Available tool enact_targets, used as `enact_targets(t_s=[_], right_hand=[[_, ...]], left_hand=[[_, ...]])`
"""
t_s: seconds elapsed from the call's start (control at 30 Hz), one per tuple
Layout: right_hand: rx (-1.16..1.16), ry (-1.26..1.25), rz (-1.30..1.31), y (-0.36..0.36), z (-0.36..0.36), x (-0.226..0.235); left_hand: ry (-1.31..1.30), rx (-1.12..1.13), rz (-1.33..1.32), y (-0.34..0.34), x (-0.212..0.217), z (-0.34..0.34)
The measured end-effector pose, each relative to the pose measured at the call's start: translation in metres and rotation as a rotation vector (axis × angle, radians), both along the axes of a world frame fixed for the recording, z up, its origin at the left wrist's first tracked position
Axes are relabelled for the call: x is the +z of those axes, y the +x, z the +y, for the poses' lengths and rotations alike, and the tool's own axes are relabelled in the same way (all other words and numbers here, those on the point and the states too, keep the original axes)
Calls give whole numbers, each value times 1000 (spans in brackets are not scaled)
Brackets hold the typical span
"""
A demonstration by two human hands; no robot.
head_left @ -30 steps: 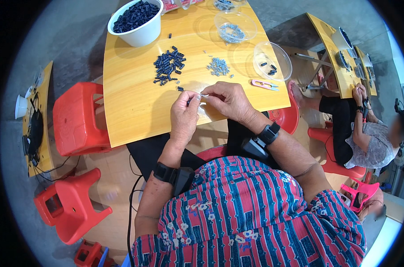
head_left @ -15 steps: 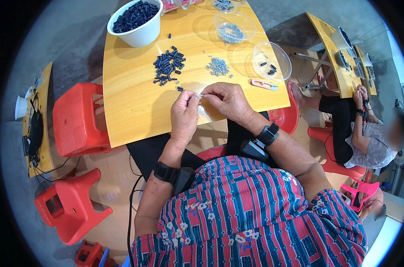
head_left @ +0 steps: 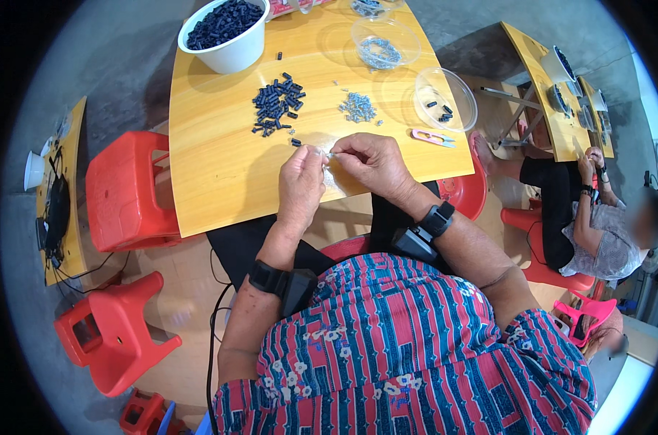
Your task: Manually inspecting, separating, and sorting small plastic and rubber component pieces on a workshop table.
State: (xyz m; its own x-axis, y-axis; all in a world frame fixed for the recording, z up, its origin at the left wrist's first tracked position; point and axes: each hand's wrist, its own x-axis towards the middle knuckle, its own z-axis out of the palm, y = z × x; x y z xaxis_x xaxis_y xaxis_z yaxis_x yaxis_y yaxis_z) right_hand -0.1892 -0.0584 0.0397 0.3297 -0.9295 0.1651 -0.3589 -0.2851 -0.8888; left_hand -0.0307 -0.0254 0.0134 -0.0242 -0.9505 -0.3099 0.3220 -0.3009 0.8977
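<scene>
Above the near edge of the yellow table (head_left: 227,181), my two hands meet fingertip to fingertip. My left hand (head_left: 302,181) is closed in a pinch; what it holds is mostly hidden by the fingers. My right hand (head_left: 369,163) pinches a tiny silvery metal piece (head_left: 329,154) against the left fingertips. Just beyond the left hand lies a single black cylinder piece (head_left: 296,143). Farther off are a heap of short black cylinder pieces (head_left: 274,103) and, to its right, a heap of small silvery metal parts (head_left: 358,107).
A white tub (head_left: 235,47) of black pieces stands at the far left. Clear round containers (head_left: 463,94) line the right side, near pink-handled thread snips (head_left: 432,138). Red stools (head_left: 126,192) flank the table. Another person (head_left: 597,235) sits at a table on the right.
My hands stay together at nearly the same spot, with the fingertips shifting slightly around the small piece. The whole view has moved a little. The other person's hands have risen slightly.
</scene>
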Motion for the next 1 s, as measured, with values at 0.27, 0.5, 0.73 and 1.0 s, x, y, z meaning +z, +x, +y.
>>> enact_targets(t_s=[0.27,0.5,0.73,1.0], right_hand=[[-17,185,38,-6,-2,5],[17,121,16,-3,0,7],[4,81,96,-3,0,13],[3,41,86,-3,0,9]], left_hand=[[-89,83,-20,-5,7,4],[-242,122,-248,-8,-3,4],[-277,156,-304,-9,-9,4],[-295,157,-325,-12,-5,4]])
